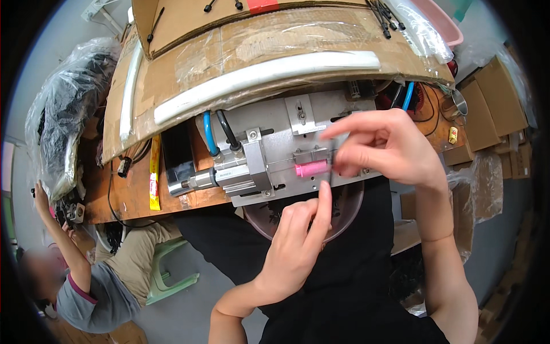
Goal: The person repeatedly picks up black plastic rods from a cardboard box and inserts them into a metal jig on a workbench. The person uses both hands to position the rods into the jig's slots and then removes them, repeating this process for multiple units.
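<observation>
Basically, ribbed air cyl. at L edge of drilled metal plate; L hand by plate's front edge, index straight, rest curled, can't tell if gripping; smooth pink cylindrical pc nr same edge; R hand just beside, fingers bent, blurred, hold unclear. Scuffed wood bench under; grey flr; cardboard ctns R.
</observation>
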`<state>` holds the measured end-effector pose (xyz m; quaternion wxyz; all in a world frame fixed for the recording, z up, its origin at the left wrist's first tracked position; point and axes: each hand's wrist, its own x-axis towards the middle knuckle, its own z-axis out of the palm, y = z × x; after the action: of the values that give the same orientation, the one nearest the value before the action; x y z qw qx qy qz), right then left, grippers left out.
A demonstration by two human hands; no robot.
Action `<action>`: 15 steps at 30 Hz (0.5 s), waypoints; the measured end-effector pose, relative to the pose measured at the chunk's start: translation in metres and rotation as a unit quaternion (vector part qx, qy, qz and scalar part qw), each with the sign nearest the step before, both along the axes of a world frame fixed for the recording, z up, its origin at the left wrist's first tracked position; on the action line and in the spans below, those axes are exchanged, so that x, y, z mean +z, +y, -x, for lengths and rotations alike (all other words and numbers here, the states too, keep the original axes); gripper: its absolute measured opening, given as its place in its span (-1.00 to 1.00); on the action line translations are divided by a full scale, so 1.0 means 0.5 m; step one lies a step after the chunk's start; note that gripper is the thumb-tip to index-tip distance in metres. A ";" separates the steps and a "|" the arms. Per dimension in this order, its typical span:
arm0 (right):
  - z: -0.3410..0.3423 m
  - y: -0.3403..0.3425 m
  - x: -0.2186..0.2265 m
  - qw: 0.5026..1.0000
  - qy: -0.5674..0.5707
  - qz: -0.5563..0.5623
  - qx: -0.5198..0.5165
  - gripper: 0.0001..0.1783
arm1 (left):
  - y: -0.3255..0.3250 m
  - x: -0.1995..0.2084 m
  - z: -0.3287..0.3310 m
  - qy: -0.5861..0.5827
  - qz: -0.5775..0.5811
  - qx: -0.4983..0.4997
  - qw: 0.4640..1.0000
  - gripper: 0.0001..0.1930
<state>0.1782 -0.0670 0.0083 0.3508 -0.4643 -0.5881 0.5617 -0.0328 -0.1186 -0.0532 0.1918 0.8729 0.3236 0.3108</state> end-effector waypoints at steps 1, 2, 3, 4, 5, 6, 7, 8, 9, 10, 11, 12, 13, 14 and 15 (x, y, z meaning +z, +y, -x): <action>0.002 -0.009 -0.015 0.997 -0.020 -0.041 -0.058 -0.76 | -0.008 -0.018 -0.011 0.040 -0.013 0.040 0.998 -0.32; 0.004 -0.018 -0.023 0.989 -0.040 -0.082 -0.116 -0.74 | -0.015 -0.037 -0.020 0.080 -0.025 0.080 0.993 -0.32; 0.008 -0.027 -0.017 0.984 -0.028 -0.076 -0.159 -0.78 | -0.010 -0.053 -0.029 0.105 -0.047 0.094 0.989 -0.34; 0.009 -0.036 -0.020 0.981 -0.027 -0.092 -0.169 -0.80 | -0.008 -0.061 -0.037 0.126 -0.060 0.105 0.985 -0.33; 0.007 -0.045 -0.024 0.978 -0.026 -0.109 -0.179 -0.81 | -0.002 -0.066 -0.046 0.147 -0.074 0.116 0.980 -0.33; 0.007 -0.052 -0.029 0.974 -0.024 -0.126 -0.188 -0.82 | 0.006 -0.071 -0.053 0.169 -0.088 0.127 0.973 -0.33; 0.010 -0.059 -0.033 0.968 -0.029 -0.148 -0.202 -0.84 | 0.012 -0.078 -0.056 0.173 -0.106 0.130 0.970 -0.32; 0.009 -0.064 -0.036 0.964 -0.033 -0.158 -0.212 -0.84 | 0.009 -0.079 -0.056 0.180 -0.083 0.128 0.972 -0.29; 0.007 -0.069 -0.038 0.960 -0.037 -0.169 -0.222 -0.84 | 0.007 -0.078 -0.057 0.185 -0.060 0.125 0.973 -0.25; 0.005 -0.073 -0.041 0.955 -0.041 -0.180 -0.233 -0.84 | 0.004 -0.076 -0.057 0.191 -0.037 0.122 0.973 -0.22; 0.005 -0.077 -0.043 0.954 -0.038 -0.177 -0.238 -0.85 | 0.002 -0.073 -0.057 0.205 -0.044 0.122 0.970 -0.24; 0.000 -0.079 -0.039 0.951 -0.041 -0.180 -0.248 -0.85 | 0.009 -0.067 -0.062 0.211 -0.057 0.118 0.969 -0.26; -0.004 -0.083 -0.036 0.947 -0.044 -0.184 -0.258 -0.86 | 0.014 -0.062 -0.066 0.218 -0.070 0.114 0.967 -0.29; -0.006 -0.088 -0.043 0.946 -0.022 -0.184 -0.264 -0.87 | 0.013 -0.059 -0.066 0.222 -0.062 0.111 0.967 -0.28; -0.013 -0.089 -0.046 0.945 -0.023 -0.189 -0.266 -0.87 | 0.011 -0.059 -0.065 0.225 -0.059 0.108 0.967 -0.28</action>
<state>0.1846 -0.1113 -0.0149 0.5549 -0.5422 -0.5462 0.3158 -0.0002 -0.1130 -0.0828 0.0278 0.8898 0.4321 0.1443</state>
